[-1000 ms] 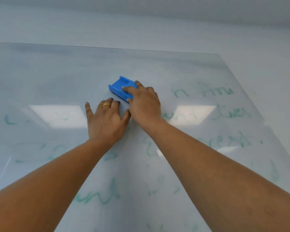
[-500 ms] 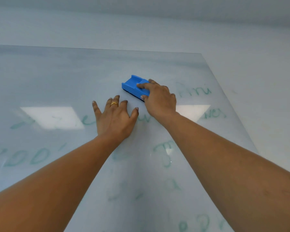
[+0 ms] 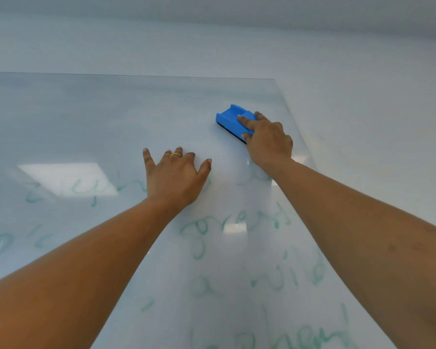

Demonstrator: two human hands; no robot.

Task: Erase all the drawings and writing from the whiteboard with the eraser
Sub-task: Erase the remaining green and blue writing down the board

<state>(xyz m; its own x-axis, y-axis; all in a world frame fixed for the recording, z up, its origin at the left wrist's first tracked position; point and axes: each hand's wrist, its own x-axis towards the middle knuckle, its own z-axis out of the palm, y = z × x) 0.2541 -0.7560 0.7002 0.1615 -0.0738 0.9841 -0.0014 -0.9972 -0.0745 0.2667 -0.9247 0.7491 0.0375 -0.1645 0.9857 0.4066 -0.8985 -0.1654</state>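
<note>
head view: the right hand (image 3: 267, 139) grips the blue eraser (image 3: 233, 119), index finger along its top and thumb curled at its near edge, likely to press the felt flat near the whiteboard's (image 3: 86, 117) upper right corner. the left hand (image 3: 175, 175) lies flat on the board, fingers straight and spread, holding nothing, probably bracing. green writing (image 3: 234, 222) shows below both wrists, unwiped.

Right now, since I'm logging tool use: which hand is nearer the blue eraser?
Right. The right hand grips the eraser; the left hand rests flat on the whiteboard, apart from the eraser, to its left.
</note>
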